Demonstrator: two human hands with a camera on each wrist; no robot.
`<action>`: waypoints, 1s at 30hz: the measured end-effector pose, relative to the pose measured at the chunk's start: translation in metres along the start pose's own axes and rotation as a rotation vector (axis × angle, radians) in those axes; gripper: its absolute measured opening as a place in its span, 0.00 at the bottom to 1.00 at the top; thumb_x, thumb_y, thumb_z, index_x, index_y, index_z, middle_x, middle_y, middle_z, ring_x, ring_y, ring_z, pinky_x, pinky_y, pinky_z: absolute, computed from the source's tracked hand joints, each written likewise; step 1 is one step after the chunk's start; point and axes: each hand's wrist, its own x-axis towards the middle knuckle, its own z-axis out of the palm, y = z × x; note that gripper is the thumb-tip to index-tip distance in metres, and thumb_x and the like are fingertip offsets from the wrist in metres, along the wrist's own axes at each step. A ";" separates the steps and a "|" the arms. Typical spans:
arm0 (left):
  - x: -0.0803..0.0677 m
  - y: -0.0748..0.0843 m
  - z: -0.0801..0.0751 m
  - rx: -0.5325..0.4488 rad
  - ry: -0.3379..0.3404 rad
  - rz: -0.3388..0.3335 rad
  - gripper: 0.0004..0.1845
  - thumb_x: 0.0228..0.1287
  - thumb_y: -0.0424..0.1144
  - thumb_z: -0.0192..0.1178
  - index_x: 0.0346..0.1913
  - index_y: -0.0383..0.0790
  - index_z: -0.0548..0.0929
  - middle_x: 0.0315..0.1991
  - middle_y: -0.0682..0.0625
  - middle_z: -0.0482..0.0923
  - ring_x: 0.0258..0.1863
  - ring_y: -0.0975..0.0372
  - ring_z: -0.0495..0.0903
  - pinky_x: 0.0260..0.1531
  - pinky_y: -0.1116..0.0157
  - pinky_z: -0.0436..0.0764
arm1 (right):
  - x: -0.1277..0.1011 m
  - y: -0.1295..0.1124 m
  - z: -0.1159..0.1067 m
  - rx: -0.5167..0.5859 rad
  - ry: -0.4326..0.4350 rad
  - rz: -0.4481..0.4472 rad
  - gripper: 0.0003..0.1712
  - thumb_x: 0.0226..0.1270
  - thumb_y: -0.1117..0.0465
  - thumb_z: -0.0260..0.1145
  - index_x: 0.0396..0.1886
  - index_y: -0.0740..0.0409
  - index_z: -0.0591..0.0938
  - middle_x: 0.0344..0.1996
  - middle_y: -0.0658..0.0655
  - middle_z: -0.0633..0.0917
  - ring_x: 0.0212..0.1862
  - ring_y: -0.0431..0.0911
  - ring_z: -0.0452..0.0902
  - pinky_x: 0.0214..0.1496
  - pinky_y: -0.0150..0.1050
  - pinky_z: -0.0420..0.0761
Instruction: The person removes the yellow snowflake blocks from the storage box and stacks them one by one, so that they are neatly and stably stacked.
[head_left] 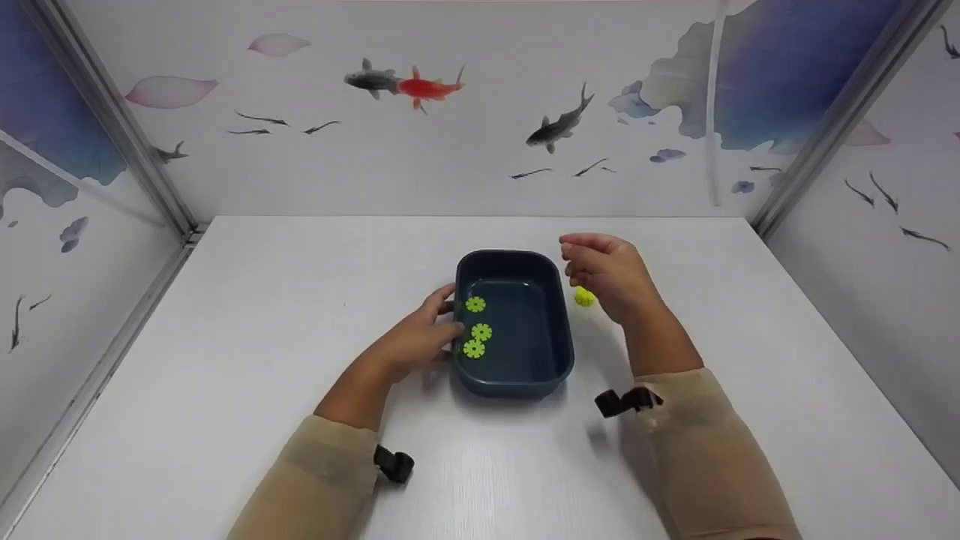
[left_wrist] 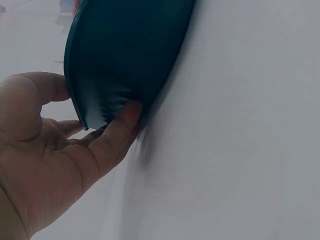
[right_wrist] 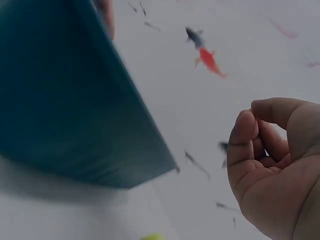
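A dark blue rectangular plastic basin (head_left: 514, 386) stands on the white table, with three yellow-green notched snowflake discs (head_left: 474, 349) lying along the left of its floor. My left hand (head_left: 416, 337) grips the basin's left wall, thumb over the rim and fingers against the outside. In the left wrist view the left hand (left_wrist: 65, 135) holds the basin wall (left_wrist: 115, 60) from below and the side. Beyond the basin's right rim, my right hand (head_left: 607, 274) is raised, its thumb and index fingertips together with nothing visible between them. Bright yellow pieces (head_left: 583, 297) lie on the table beside that hand, partly covered by it.
The white table (head_left: 262, 315) is enclosed by white panels (head_left: 450, 165) printed with fish and petals. Metal posts (head_left: 840, 127) stand at the corners. Black wrist mounts (head_left: 394, 463) are strapped over beige sleeves (head_left: 322, 472).
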 end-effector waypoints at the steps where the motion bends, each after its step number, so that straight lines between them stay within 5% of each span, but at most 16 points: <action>1: 0.000 0.000 0.000 -0.003 0.000 0.000 0.37 0.71 0.42 0.53 0.77 0.68 0.50 0.78 0.51 0.53 0.66 0.52 0.73 0.58 0.52 0.82 | -0.003 -0.005 0.008 0.004 -0.031 -0.021 0.21 0.63 0.53 0.71 0.51 0.61 0.83 0.36 0.54 0.81 0.31 0.43 0.76 0.34 0.30 0.84; 7: 0.002 -0.002 -0.001 0.005 0.000 -0.004 0.37 0.72 0.42 0.53 0.77 0.68 0.50 0.78 0.51 0.52 0.67 0.51 0.73 0.58 0.51 0.82 | -0.001 -0.019 0.051 -0.001 -0.160 -0.035 0.19 0.64 0.53 0.71 0.49 0.60 0.84 0.34 0.54 0.82 0.30 0.43 0.76 0.31 0.32 0.82; 13: 0.000 -0.001 -0.001 0.003 -0.009 0.004 0.38 0.70 0.43 0.54 0.78 0.66 0.49 0.77 0.51 0.53 0.67 0.53 0.72 0.58 0.51 0.81 | 0.027 -0.012 0.068 -0.014 -0.266 0.084 0.19 0.63 0.56 0.72 0.50 0.58 0.85 0.36 0.53 0.83 0.32 0.43 0.78 0.35 0.33 0.84; 22: -0.001 0.000 -0.001 0.009 -0.013 0.003 0.39 0.70 0.44 0.54 0.78 0.65 0.49 0.77 0.50 0.54 0.66 0.54 0.73 0.58 0.52 0.82 | 0.063 0.009 0.076 -0.270 -0.398 0.279 0.20 0.61 0.64 0.72 0.54 0.58 0.83 0.43 0.55 0.85 0.39 0.45 0.82 0.48 0.40 0.86; 30: -0.001 0.001 -0.003 -0.009 -0.030 -0.006 0.38 0.71 0.44 0.54 0.78 0.67 0.48 0.77 0.52 0.53 0.67 0.54 0.73 0.57 0.53 0.82 | 0.076 0.026 0.085 -0.503 -0.436 0.303 0.20 0.61 0.69 0.69 0.54 0.55 0.84 0.47 0.57 0.86 0.46 0.47 0.84 0.54 0.44 0.85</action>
